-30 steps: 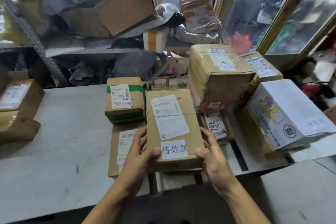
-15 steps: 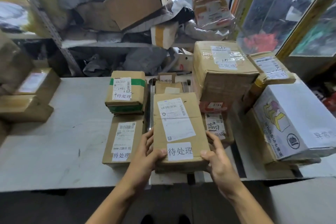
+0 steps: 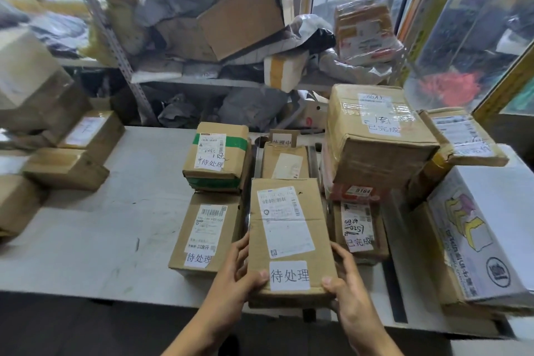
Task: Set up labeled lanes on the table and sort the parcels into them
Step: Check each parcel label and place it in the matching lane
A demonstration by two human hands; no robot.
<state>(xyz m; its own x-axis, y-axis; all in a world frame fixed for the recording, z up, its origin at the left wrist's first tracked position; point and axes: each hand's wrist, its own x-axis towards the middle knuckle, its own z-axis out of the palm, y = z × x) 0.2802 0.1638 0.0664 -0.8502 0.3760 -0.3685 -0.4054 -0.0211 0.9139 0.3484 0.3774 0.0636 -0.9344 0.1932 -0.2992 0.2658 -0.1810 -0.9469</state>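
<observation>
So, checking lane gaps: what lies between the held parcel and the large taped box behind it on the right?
In the head view, a red-edged parcel marked 0164 lies between the held parcel and the large taped box.

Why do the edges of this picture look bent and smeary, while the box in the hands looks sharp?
Head view: the wide lens bows the shelf post and stretches the white box; boxes at far left are blurred; the held box stays crisp; daylight washes out the windows.

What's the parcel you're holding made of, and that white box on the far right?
Held parcel: matte brown corrugated cardboard by its look, creased, with paper labels stuck on. White box: likely printed paperboard, smooth with a slight sheen; the board type can't be told.
</observation>
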